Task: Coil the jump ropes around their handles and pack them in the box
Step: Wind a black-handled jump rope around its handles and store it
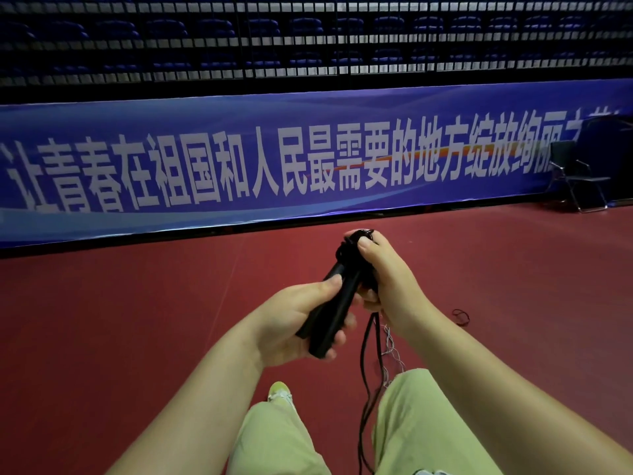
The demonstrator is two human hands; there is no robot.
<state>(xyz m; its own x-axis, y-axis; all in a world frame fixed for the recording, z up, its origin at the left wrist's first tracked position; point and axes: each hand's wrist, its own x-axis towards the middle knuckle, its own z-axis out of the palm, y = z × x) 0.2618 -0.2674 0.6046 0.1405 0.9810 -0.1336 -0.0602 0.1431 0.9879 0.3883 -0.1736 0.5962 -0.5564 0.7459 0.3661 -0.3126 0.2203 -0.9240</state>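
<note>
Your left hand (294, 323) grips the black handles (334, 303) above the red floor (137, 320); your right hand's (380, 272) fingers pinch the wound rope (368, 365) near their top. Ease that pinch and the coils likely spring loose; the hanging slack may snag your knee.

The handles (334, 303) and the rope (364, 389) are seen to be black. The floor (137, 320) is coloured a deep red. The trousers (421, 423) are pale green, and the shoe (279, 392) is yellow-green with white. The banner (274, 159) is blue, marked with white characters and crossed by an orange streak. The chair (579, 176) is black, and the seats (205, 29) are dark blue.
</note>
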